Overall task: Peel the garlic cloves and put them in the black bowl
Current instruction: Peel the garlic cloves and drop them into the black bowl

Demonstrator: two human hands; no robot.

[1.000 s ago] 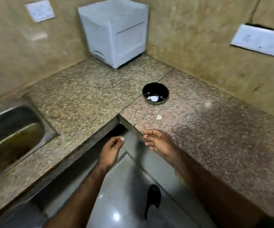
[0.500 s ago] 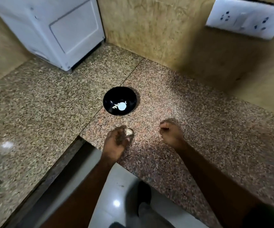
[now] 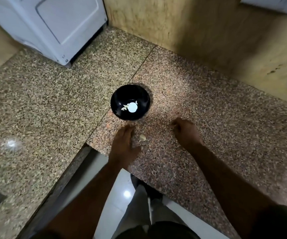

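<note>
**Granite corner, one clove loose between the hands**

Speckled granite table (image 3: 208, 135) fills the corner, backed by tan wall panels; a white box-shaped appliance (image 3: 53, 26) is set at the far left. The black bowl (image 3: 130, 102) is stood near the seam of the two slabs, with a few pale garlic pieces (image 3: 132, 107) seen inside it.

A single garlic clove (image 3: 142, 137) is found lying on the table, just nearer than the bowl. It is placed just to the right of the left hand (image 3: 124, 144), close beside the fingers and apart from them as far as can be told. The left hand is laid flat, fingers straight, gripping nothing. The right hand (image 3: 185, 131) is kept well to the clove's right, fingers curled under; whether anything is pinched there cannot be told.

The left grip is judged the nearer, so a short sideways reach is called for. The clove's long axis appears to run roughly towards and away from the bowl; which end is the tip is too blurred to be read.
</note>
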